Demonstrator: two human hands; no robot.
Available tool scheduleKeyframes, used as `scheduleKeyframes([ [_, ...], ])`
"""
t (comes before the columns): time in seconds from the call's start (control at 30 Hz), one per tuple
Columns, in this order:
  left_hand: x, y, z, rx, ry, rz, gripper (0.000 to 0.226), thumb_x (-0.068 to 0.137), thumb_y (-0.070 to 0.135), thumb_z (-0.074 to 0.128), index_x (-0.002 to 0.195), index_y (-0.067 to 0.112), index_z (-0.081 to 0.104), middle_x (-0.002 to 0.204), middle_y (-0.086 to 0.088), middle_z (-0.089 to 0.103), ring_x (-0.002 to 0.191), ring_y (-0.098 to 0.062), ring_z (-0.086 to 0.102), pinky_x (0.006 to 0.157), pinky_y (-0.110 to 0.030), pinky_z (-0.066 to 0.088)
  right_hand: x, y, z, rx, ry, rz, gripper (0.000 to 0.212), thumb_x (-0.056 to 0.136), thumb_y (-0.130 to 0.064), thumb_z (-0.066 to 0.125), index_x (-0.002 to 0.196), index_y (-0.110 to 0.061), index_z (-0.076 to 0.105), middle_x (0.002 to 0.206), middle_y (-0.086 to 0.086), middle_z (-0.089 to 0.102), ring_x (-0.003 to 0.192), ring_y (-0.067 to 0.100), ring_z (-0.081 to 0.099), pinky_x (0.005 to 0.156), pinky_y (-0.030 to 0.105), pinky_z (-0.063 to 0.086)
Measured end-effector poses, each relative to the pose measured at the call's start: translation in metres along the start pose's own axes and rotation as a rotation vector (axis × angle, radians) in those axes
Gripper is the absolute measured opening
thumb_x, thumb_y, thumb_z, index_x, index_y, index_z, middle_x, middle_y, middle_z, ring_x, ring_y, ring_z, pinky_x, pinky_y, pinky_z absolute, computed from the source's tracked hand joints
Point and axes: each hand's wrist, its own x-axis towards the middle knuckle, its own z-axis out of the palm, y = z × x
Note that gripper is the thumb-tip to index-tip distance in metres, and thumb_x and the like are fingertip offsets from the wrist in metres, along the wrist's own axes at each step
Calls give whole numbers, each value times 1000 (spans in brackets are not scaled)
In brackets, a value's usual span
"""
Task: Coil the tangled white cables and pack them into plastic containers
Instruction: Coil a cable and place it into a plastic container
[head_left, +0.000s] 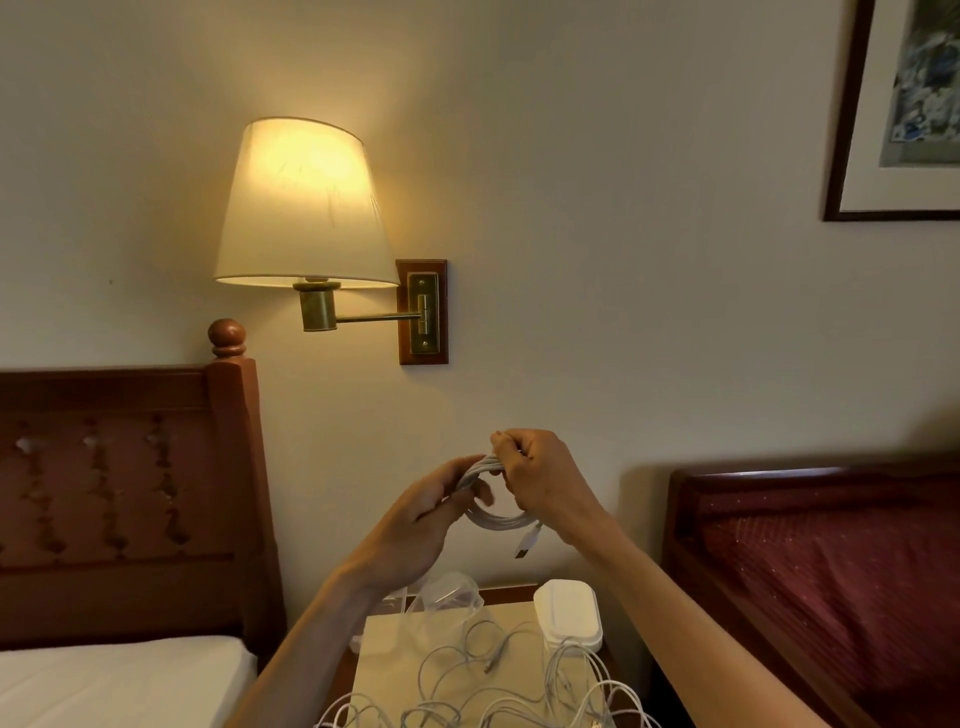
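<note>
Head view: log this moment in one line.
left hand: holds coil | right hand: grips coil top | plug: dangling | loose cables: on table | step: coiling

Single head-worn view from my eye level, facing the cream wall (623, 260) and angled slightly down; my raised hands sit close, low in centre frame.

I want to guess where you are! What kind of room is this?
Probably a hotel bedroom: two wooden headboards, a lit wall lamp and a nightstand between the beds.
</note>
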Motion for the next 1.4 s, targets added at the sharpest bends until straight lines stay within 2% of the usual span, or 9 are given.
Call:
scheduleKeyframes([
  [0.13, 3, 6, 3, -43, 38, -223, 30, 102, 11, 36, 108, 14, 65, 86, -2, 55, 81, -9, 48, 74, -24, 36, 0, 2, 4, -12, 56, 19, 37, 103, -26, 43, 72, -12, 58, 62, -2, 53, 48, 4, 48, 51, 9, 39],
  [0.3, 10, 11, 8, -105, 104, -313, 27, 87, 37, 38, 80, 15, 51, 69, 3, 47, 74, -17, 38, 69, -33, 31, 5, 2, 9, 6, 73, 37, 18, 104, -23, 37, 105, -15, 54, 95, -9, 55, 82, 6, 54, 64, 9, 40],
  [0.53, 18, 1, 20, -33, 379, -232, 47, 104, 37, 30, 66, 12, 43, 63, -2, 37, 60, -14, 33, 58, -23, 32, 0, 6, -2, 134, -168, -4, 25, 105, -22, 35, 100, -14, 58, 78, 0, 63, 68, 12, 61, 66, 18, 53],
  [0.63, 18, -2, 18, -41, 442, -226, 49, 104, 39, 29, 64, 14, 41, 58, 0, 36, 55, -12, 31, 55, -24, 29, -8, 20, -8, -14, -55, -44, 16, 100, -18, 49, 100, -16, 64, 88, -1, 70, 80, 13, 67, 75, 21, 57],
  [0.77, 20, -4, 21, -35, 466, -228, 50, 103, 41, 29, 61, 16, 41, 56, 1, 35, 54, -12, 30, 56, -30, 28, -20, 26, -15, -105, 46, 0, 6, 91, -22, 65, 86, -21, 68, 78, -5, 68, 71, 12, 65, 65, 21, 58],
  [0.97, 20, -11, 31, 25, 475, -229, 50, 101, 43, 29, 64, 14, 45, 59, -2, 39, 56, -14, 33, 56, -32, 29, -22, 5, -22, 367, 45, 235, 14, 91, -17, 64, 89, -5, 70, 73, 7, 71, 62, 14, 71, 60, 19, 56],
  [1.1, 23, -6, 32, -11, 494, -237, 51, 103, 42, 28, 65, 14, 47, 59, -2, 41, 57, -15, 35, 57, -32, 31, -30, 6, 1, 276, 201, 77, 4, 90, -15, 65, 92, -12, 65, 79, 2, 72, 68, 11, 72, 65, 21, 59],
  [1.27, 22, 3, 29, -116, 483, -290, 52, 104, 41, 27, 62, 14, 41, 58, 0, 36, 56, -13, 30, 57, -28, 27, -35, 33, 28, -320, 499, -360, 13, 83, -18, 75, 87, -15, 64, 96, -3, 60, 86, 9, 53, 67, 11, 43],
  [1.4, 19, 4, 26, -127, 480, -302, 53, 104, 42, 25, 61, 15, 38, 58, 1, 33, 57, -13, 29, 58, -27, 27, -30, 40, 25, -213, 428, -482, 12, 88, -14, 70, 94, -11, 61, 125, 4, 47, 107, 2, 50, 85, 6, 42],
])
